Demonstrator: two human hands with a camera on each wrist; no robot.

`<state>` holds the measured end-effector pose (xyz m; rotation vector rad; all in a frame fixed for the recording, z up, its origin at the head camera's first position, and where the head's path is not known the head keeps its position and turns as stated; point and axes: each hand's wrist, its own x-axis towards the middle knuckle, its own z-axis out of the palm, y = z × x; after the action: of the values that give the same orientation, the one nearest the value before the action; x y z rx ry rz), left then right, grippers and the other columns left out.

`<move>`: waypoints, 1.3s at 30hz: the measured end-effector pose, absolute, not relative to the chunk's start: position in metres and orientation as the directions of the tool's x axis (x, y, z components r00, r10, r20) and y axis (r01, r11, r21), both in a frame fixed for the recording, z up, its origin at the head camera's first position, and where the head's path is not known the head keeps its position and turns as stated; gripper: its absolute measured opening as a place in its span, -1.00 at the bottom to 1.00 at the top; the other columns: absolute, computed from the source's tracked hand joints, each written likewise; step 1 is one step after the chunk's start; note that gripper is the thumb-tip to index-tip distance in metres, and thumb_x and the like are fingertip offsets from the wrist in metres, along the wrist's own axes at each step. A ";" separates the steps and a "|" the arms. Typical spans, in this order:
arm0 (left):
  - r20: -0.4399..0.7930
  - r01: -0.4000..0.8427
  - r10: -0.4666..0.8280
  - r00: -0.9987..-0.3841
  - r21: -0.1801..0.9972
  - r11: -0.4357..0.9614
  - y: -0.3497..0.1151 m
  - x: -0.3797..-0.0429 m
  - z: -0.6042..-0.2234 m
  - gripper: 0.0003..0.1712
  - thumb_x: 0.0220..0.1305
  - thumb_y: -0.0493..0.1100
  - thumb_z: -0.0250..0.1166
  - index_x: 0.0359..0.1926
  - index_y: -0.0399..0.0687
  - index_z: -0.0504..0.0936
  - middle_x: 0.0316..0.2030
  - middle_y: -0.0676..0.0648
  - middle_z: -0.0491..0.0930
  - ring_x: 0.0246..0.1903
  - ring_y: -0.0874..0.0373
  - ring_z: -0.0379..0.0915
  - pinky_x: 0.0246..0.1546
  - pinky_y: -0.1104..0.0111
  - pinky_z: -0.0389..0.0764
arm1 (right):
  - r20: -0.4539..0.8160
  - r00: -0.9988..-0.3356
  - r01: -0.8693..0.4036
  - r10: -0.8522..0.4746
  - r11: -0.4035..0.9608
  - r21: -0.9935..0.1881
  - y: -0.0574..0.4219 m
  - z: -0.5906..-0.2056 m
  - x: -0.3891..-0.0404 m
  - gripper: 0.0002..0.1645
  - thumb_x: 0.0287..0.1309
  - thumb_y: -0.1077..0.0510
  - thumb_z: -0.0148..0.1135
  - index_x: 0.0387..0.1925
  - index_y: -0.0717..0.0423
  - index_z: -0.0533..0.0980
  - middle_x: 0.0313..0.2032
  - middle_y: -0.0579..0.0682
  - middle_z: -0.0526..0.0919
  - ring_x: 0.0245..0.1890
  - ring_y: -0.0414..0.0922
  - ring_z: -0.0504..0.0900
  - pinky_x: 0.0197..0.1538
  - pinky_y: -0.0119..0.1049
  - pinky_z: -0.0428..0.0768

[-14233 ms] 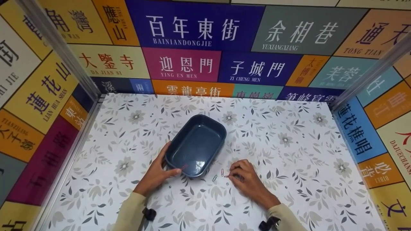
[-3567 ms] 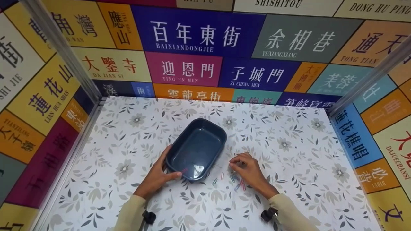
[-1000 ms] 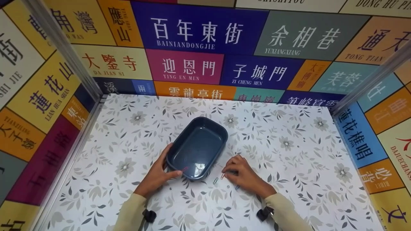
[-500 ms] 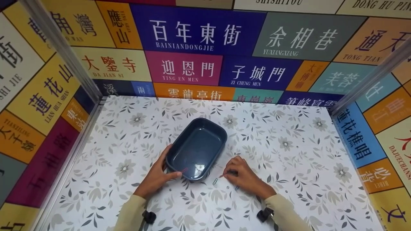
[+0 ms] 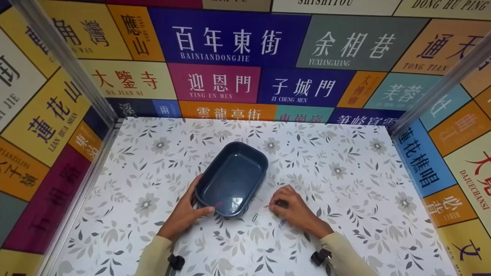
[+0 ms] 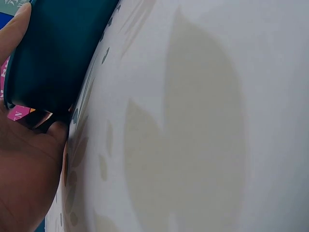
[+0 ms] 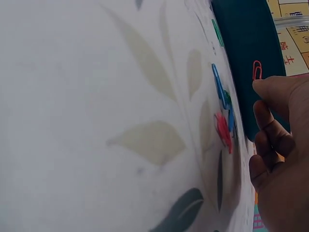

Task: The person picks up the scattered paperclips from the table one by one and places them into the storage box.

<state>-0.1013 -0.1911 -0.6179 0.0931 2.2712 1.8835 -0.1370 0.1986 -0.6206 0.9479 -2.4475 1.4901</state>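
A deep blue rectangular dish (image 5: 232, 180) with rounded corners stands on the table, turned at an angle. My left hand (image 5: 183, 216) grips its near left corner, thumb over the rim and fingers along the outer side. Inside the dish, close to that thumb, shows a small red paper clip (image 5: 218, 205). Between thumb and forefinger my right hand (image 5: 293, 209) pinches another red paper clip (image 7: 257, 70), just right of the dish. A green paper clip (image 5: 255, 217) lies between hand and dish. Below the right hand, blue paper clips (image 7: 220, 87) and red ones (image 7: 223, 130) lie bunched together.
The table (image 5: 337, 245) has a white cover printed with grey leaves and flowers. Panels with coloured street-name signs (image 5: 230, 38) enclose it at the back and both sides, with metal posts (image 5: 441, 88) at the back corners.
The red paper clip that lay beside the green one is now pinched in my right hand, drawn up and slightly right. My left hand keeps its grip on the dish throughout.
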 end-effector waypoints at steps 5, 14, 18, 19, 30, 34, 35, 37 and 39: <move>-0.106 -0.074 0.163 -0.981 0.978 0.193 -0.190 -0.103 -0.619 0.43 0.15 -0.05 0.74 0.82 0.27 -0.03 0.76 0.05 -0.01 0.74 0.04 -0.16 0.72 0.06 -0.09 | 0.392 -0.817 -0.539 -0.422 0.322 -0.778 0.203 -0.611 -0.137 -0.76 0.10 0.42 0.64 -0.37 0.05 0.76 -0.26 0.02 0.72 -0.10 0.05 0.58 0.09 -0.44 0.46; -0.096 -0.068 0.149 -0.984 0.980 0.185 -0.194 -0.101 -0.621 0.43 0.16 -0.07 0.74 0.82 0.22 -0.04 0.77 0.02 -0.01 0.74 0.01 -0.16 0.72 0.04 -0.10 | 0.433 -0.784 -0.589 -0.445 0.315 -0.744 0.202 -0.604 -0.144 -0.74 0.09 0.43 0.64 -0.33 0.02 0.78 -0.27 -0.02 0.75 -0.11 0.06 0.59 0.08 -0.39 0.50; -0.089 -0.059 0.153 -0.984 0.980 0.193 -0.192 -0.101 -0.621 0.42 0.17 -0.06 0.73 0.82 0.21 -0.04 0.77 0.01 -0.01 0.75 0.00 -0.18 0.72 0.03 -0.13 | 0.442 -0.786 -0.593 -0.431 0.325 -0.737 0.204 -0.601 -0.146 -0.72 0.05 0.46 0.64 -0.36 0.04 0.77 -0.26 0.00 0.77 -0.10 0.09 0.60 0.12 -0.37 0.49; -0.092 -0.061 0.156 -0.984 0.980 0.190 -0.192 -0.102 -0.620 0.42 0.18 -0.06 0.73 0.82 0.21 -0.04 0.77 0.01 -0.01 0.75 0.00 -0.18 0.72 0.02 -0.14 | 0.442 -0.788 -0.591 -0.429 0.326 -0.737 0.204 -0.600 -0.146 -0.72 0.05 0.46 0.64 -0.37 0.03 0.77 -0.26 0.00 0.77 -0.10 0.09 0.60 0.12 -0.37 0.49; -0.113 -0.077 0.164 -0.980 0.974 0.214 -0.190 -0.106 -0.621 0.39 0.21 -0.04 0.72 0.82 0.24 -0.03 0.77 -0.03 -0.02 0.75 -0.01 -0.17 0.71 0.02 -0.04 | 0.411 -0.792 -0.574 -0.451 0.320 -0.754 0.206 -0.578 -0.149 -0.75 0.18 0.45 0.56 -0.34 0.03 0.78 -0.23 -0.05 0.76 -0.09 0.02 0.57 0.11 -0.31 0.49; -0.116 -0.078 0.163 -0.980 0.971 0.224 -0.190 -0.107 -0.621 0.41 0.19 -0.02 0.73 0.82 0.23 -0.03 0.77 -0.02 -0.02 0.75 -0.02 -0.18 0.71 0.00 -0.05 | 0.391 -0.795 -0.567 -0.463 0.339 -0.751 0.206 -0.574 -0.152 -0.73 0.17 0.45 0.56 -0.33 -0.01 0.78 -0.23 -0.09 0.76 -0.06 -0.01 0.59 0.13 -0.32 0.50; -0.119 -0.081 0.161 -0.980 0.971 0.225 -0.190 -0.107 -0.621 0.41 0.18 -0.01 0.73 0.82 0.24 -0.03 0.77 -0.01 -0.02 0.75 -0.01 -0.18 0.72 0.00 -0.06 | 0.384 -0.797 -0.563 -0.466 0.341 -0.753 0.206 -0.574 -0.153 -0.74 0.18 0.44 0.55 -0.32 -0.01 0.78 -0.22 -0.09 0.76 -0.06 -0.01 0.59 0.13 -0.32 0.50; -0.120 -0.081 0.157 -0.980 0.969 0.232 -0.190 -0.106 -0.621 0.41 0.18 0.01 0.73 0.82 0.25 -0.02 0.77 0.02 -0.02 0.75 0.01 -0.19 0.72 0.00 -0.08 | 0.372 -0.800 -0.556 -0.471 0.346 -0.756 0.206 -0.573 -0.155 -0.76 0.20 0.42 0.55 -0.31 -0.01 0.78 -0.22 -0.10 0.76 -0.05 -0.03 0.60 0.13 -0.31 0.51; -0.116 -0.078 0.154 -0.981 0.970 0.231 -0.190 -0.106 -0.621 0.41 0.17 0.01 0.73 0.82 0.27 -0.02 0.77 0.03 -0.01 0.75 0.02 -0.18 0.72 0.01 -0.07 | 0.366 -0.799 -0.554 -0.477 0.346 -0.757 0.205 -0.572 -0.157 -0.78 0.23 0.40 0.54 -0.31 0.00 0.77 -0.22 -0.07 0.76 -0.05 -0.04 0.60 0.13 -0.29 0.52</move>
<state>-0.1064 -0.1902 -0.6210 0.0728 2.3113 1.8379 -0.1569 0.2050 -0.5719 0.9630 -2.5105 1.4626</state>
